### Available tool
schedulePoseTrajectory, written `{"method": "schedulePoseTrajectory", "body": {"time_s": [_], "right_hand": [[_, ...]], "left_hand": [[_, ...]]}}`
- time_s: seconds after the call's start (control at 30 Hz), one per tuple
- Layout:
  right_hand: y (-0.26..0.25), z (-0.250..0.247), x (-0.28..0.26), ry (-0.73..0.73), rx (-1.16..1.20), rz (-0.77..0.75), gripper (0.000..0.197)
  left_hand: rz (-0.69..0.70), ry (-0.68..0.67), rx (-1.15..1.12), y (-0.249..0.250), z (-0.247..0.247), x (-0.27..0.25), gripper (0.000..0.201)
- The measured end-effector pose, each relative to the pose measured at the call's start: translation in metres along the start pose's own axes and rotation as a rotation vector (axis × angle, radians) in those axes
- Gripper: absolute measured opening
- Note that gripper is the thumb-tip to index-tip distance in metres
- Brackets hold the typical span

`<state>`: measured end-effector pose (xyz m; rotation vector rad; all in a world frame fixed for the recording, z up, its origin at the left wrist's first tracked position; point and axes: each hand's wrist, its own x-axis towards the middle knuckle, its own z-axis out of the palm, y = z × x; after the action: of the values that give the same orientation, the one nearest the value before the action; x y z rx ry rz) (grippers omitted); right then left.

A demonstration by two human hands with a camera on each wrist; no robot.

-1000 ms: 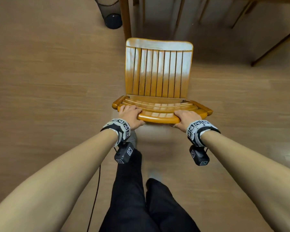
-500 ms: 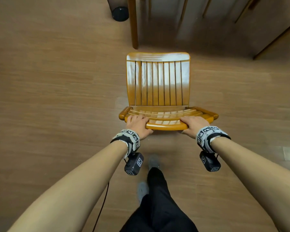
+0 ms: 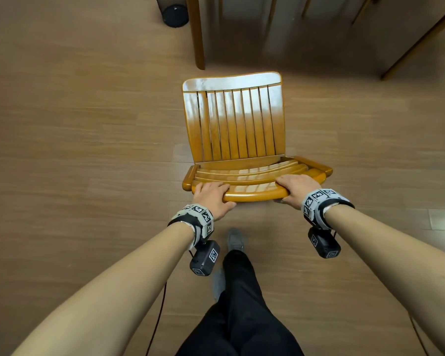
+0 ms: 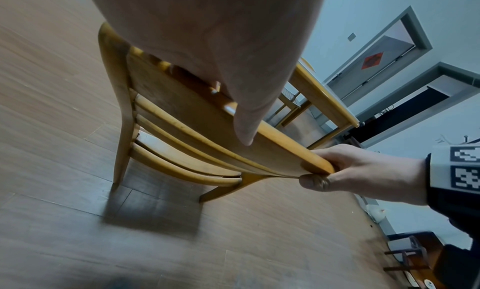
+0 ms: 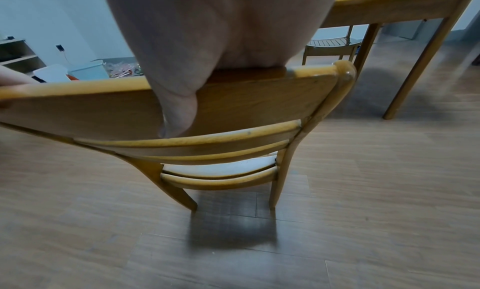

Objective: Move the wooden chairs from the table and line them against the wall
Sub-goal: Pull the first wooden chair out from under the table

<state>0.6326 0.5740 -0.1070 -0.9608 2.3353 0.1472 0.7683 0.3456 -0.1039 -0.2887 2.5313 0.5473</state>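
A slatted wooden chair [image 3: 235, 124] stands on the floor in front of me, seen from above in the head view, its backrest nearest me. My left hand [image 3: 211, 195] grips the left end of the top rail [image 3: 254, 195], and my right hand [image 3: 293, 188] grips the right end. In the left wrist view my left hand [image 4: 233, 67] covers the rail with its thumb down the back, and the right hand [image 4: 350, 170] pinches the far end. The right wrist view shows my right hand [image 5: 207, 47] over the chair [image 5: 233, 108], thumb on the back face.
The wooden table [image 5: 389, 8] stands ahead, with one leg [image 3: 197, 32] just beyond the chair and another chair [image 5: 332, 45] tucked under it. A dark round bin base [image 3: 175, 15] sits left of that leg. My legs and feet [image 3: 235, 240] are behind the chair. Wood floor lies all around.
The chair has come back toward me, away from the table leg, with both hands holding the top rail throughout. It now sits turned slightly, and my feet have stepped backward.
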Motion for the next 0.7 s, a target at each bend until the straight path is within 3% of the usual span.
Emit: {"method": "schedulePoseTrajectory", "body": {"time_s": [0.3, 0.43, 0.63, 0.7], "right_hand": [[0.009, -0.038, 0.028, 0.102, 0.041, 0.06, 0.025], [0.007, -0.06, 0.03, 0.133, 0.098, 0.084, 0.035], [-0.005, -0.086, 0.021, -0.018, 0.167, 0.147, 0.015], [-0.011, -0.102, 0.022, -0.113, 0.232, 0.187, 0.028]], "left_hand": [[-0.014, 0.009, 0.019, 0.001, -0.043, 0.034, 0.055], [-0.044, -0.056, 0.032, -0.001, -0.07, 0.048, 0.056], [-0.022, -0.166, 0.03, 0.004, -0.097, 0.038, 0.05], [-0.023, -0.21, -0.01, 0.002, -0.107, 0.034, 0.057]]}}
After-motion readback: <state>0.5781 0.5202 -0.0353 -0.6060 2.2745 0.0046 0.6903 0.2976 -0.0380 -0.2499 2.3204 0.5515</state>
